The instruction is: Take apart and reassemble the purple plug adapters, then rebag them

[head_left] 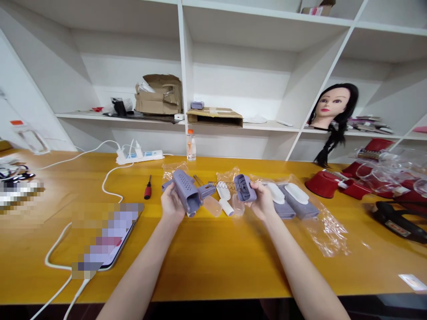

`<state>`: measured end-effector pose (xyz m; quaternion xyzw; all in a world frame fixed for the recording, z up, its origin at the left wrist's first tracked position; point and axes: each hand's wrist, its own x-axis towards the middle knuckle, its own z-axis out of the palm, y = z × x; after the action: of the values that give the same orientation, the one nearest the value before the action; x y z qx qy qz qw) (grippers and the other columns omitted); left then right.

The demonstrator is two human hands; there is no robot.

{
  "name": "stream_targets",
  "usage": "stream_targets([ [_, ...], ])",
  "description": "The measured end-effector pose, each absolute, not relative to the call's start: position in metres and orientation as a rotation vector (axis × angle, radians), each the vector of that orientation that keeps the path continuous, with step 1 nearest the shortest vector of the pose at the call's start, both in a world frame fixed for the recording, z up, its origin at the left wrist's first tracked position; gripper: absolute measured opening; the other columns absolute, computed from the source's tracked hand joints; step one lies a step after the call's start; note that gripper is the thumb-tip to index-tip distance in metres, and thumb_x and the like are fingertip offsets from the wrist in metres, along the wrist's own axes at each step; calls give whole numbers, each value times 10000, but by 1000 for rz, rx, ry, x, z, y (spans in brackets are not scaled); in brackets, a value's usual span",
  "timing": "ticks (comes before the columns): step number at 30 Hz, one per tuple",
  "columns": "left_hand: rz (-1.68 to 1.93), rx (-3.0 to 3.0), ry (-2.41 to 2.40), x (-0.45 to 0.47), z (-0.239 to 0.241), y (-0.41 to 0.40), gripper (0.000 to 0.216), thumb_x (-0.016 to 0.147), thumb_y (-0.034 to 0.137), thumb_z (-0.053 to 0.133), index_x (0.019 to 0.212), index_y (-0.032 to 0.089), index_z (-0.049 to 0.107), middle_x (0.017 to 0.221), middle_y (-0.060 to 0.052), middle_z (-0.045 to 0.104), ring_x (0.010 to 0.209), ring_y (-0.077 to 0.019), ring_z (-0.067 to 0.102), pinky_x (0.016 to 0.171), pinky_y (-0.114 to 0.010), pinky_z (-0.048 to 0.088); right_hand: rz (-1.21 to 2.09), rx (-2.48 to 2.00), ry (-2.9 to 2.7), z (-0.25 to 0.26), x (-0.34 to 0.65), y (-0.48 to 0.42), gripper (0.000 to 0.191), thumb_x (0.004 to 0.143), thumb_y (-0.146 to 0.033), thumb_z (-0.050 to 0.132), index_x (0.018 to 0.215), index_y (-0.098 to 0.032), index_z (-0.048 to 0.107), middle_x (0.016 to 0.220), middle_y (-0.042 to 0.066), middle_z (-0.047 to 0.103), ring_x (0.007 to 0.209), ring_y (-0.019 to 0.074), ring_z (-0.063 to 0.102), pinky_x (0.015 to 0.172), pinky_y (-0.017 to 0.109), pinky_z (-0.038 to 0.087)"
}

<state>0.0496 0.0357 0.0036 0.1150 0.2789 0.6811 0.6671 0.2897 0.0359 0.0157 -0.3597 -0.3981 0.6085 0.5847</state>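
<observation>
My left hand (172,203) is closed around a purple perforated plastic housing (185,189), its hollow end tilted toward me. In my right hand (262,202) is a purple oval cap (244,188), its ribbed inside facing left. A metal coil spring (223,185) stretches across the space between the two parts; whether it is attached to the cap I cannot tell. Below it lie a small purple part (207,190), a white oval piece (223,192), a white cylinder (227,207) and clear plastic pieces (212,206). Right of my right hand are purple housings (302,208) with white oval lids (296,194).
A red-handled screwdriver (147,190) and a charging phone (115,242) lie to the left. Behind are a power strip (147,156) and a bottle (191,146). Clear plastic wrap (328,229), red appliance parts (322,184) and a black tool (396,222) occupy the right.
</observation>
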Motion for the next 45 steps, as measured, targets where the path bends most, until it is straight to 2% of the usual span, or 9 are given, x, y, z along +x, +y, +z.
stream_targets([
  [3,1624,91,647,46,1,41,214,810,206,435,958,203,589,741,-2,670,691,-141,633,696,-277,494,1315,-831,-936,16,284,34,154,627,-254,525,766,-193,554,674,1,599,598,155,539,496,250,418],
  [9,1662,101,750,45,-3,45,240,797,246,498,1027,250,569,904,-12,674,870,-181,621,760,-351,495,1085,-845,-1088,9,278,35,66,627,-206,535,687,-189,556,614,-34,484,550,102,416,486,198,313],
  [17,1760,127,676,61,2,35,201,753,199,576,953,211,595,1003,-23,650,945,-184,590,821,-369,486,872,-962,-1187,4,269,33,164,653,-251,541,803,-193,575,705,-25,507,653,129,434,576,216,336],
  [28,1763,151,701,66,-3,35,232,729,186,607,959,214,599,1039,-30,629,920,-186,592,822,-407,488,870,-937,-1167,5,259,26,236,647,-279,587,866,-190,585,748,-23,513,681,124,460,602,224,362],
  [34,1686,177,771,77,-7,31,289,705,176,641,983,235,589,973,-29,648,859,-169,614,775,-346,510,1104,-900,-1181,-7,243,23,380,635,-323,659,990,-232,555,919,1,536,652,114,537,586,254,443],
  [38,1642,190,798,80,-8,29,266,711,174,640,967,222,584,937,-33,655,821,-162,626,750,-319,514,1221,-893,-1122,-8,238,22,424,631,-325,679,1023,-255,535,973,17,558,748,147,576,612,272,482],
  [45,1614,314,778,84,-13,28,398,700,239,664,1070,290,526,1133,-25,592,950,-179,601,786,-344,501,1279,-893,-1096,-8,237,21,429,636,-324,685,1031,-243,535,982,40,589,803,171,588,630,287,504],
])
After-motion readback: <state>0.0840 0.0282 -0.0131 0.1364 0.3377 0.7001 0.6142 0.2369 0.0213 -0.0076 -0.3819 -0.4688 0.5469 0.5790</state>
